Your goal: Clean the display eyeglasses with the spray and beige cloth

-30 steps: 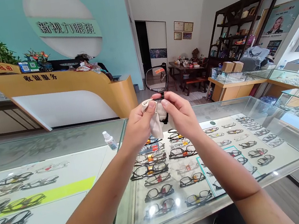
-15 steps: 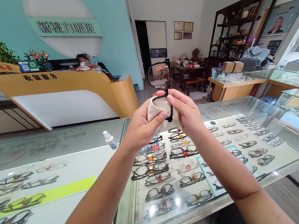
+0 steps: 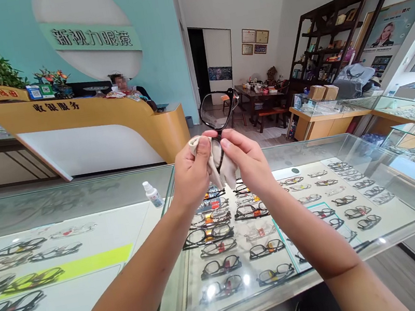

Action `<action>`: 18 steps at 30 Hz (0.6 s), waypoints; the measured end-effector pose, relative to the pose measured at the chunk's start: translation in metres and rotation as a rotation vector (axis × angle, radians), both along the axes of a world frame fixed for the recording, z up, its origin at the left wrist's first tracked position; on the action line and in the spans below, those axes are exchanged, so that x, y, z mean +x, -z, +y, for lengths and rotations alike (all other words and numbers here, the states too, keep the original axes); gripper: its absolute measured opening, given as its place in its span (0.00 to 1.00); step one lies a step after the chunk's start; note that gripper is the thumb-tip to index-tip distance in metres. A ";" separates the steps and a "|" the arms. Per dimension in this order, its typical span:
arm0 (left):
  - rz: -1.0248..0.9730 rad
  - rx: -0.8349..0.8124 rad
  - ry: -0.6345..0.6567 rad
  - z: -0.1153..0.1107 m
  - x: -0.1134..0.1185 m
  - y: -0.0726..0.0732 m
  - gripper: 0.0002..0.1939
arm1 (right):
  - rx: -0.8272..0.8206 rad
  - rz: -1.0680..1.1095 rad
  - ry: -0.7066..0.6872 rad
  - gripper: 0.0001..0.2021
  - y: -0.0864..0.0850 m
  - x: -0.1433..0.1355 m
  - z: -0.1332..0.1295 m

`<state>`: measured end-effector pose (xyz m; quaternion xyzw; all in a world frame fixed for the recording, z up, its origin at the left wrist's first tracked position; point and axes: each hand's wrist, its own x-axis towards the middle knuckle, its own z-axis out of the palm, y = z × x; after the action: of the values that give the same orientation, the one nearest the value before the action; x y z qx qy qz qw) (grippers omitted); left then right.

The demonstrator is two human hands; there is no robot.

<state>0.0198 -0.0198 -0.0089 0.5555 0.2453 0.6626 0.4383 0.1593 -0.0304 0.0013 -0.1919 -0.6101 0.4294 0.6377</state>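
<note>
A pair of black-framed eyeglasses [image 3: 216, 110] is held up on end over the glass counter, one lens above my fingers and the other lower between my hands. My left hand [image 3: 193, 171] is closed on a cream cleaning cloth [image 3: 212, 162], thumb on top, the cloth folded around the lower lens. With thumb and fingers, my right hand [image 3: 248, 158] pinches the eyeglasses near the bridge. Part of the cloth hangs below the frame between both hands. The lower lens is mostly hidden by cloth and fingers.
Beneath my hands, a glass display case [image 3: 249, 296] holds rows of eyeglasses. A small white spray bottle [image 3: 152, 194] stands on the glass to the left. Behind the yellow reception counter [image 3: 105, 108] sits a person [image 3: 121, 85]. More display cases [image 3: 331, 115] stand at the right.
Both hands and the eyeglasses have shifted slightly left, and the glasses tilt more. My left thumb has moved up and left across the cloth, which is now bunched and hangs lower.
</note>
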 end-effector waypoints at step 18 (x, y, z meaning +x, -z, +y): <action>0.034 -0.107 0.211 -0.001 -0.006 -0.006 0.28 | -0.039 0.048 0.054 0.17 0.006 0.003 0.008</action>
<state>0.0137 -0.0209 -0.0027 0.5652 0.2276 0.5893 0.5306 0.1622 -0.0225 -0.0050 -0.2105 -0.5807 0.4281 0.6597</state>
